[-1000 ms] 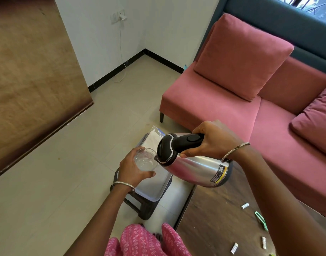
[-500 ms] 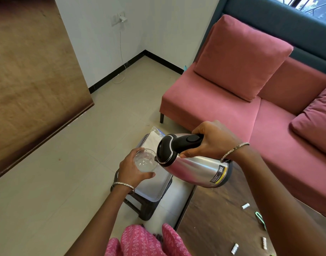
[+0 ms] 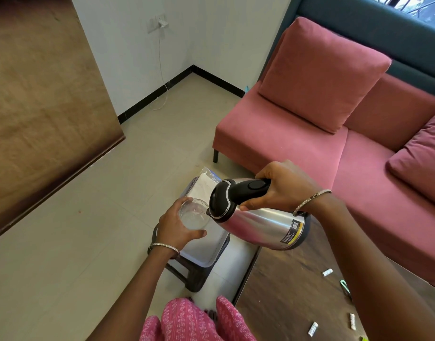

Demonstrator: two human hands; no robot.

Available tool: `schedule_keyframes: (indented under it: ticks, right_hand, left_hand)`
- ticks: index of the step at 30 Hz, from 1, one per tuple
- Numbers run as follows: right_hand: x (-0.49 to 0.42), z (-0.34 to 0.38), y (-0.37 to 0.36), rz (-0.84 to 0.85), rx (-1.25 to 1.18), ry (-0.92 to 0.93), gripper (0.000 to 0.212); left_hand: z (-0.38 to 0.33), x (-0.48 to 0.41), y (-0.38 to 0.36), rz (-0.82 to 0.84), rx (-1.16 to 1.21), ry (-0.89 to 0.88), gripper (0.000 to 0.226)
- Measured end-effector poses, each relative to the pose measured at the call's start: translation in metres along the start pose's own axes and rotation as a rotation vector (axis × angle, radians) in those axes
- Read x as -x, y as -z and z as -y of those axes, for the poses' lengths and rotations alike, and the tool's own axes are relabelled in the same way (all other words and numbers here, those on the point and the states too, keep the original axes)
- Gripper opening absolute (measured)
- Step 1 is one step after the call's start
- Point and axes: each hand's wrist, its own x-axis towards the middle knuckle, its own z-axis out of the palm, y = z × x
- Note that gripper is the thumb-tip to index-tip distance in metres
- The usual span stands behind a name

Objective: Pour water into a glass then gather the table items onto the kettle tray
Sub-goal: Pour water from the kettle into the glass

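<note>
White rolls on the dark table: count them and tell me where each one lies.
3. One roll lies above the green clip, two more lie near the frame's bottom edge. The right forearm may hide others.

Left bangle [image 3: 163, 247]: thin, silvery, finely beaded, round the wrist behind the left hand [image 3: 177, 227].
Right bangle [image 3: 310, 201]: slim pale metal with a small looped ornament on top (a figure-eight shape), behind the right hand [image 3: 283, 188].
Forearms: bare along their visible length.
Garment [image 3: 192, 321]: bright pink cloth over the knees, printed with small white motifs.
</note>
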Motion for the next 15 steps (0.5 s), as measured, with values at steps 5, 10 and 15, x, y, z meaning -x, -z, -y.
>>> schedule_keyframes:
  ticks: [5,10,15]
  right_hand:
    - [-0.0014,-0.0015,-0.0022,0.005,0.003,-0.004,0.068]
    - [-0.0022,-0.0028,-0.0046,-0.003,-0.003,-0.008,0.066]
    - [-0.0025,-0.0067,-0.0100,-0.009,-0.030,-0.021,0.066]
  left_hand:
    - [0.0001,0.0021,-0.0004,-0.005,-0.013,0.005,0.094]
    - [0.0013,0.0018,-0.0002,-0.009,-0.037,0.009,0.094]
    - [0.0056,0.0015,-0.0006,-0.012,-0.048,0.010,0.094]
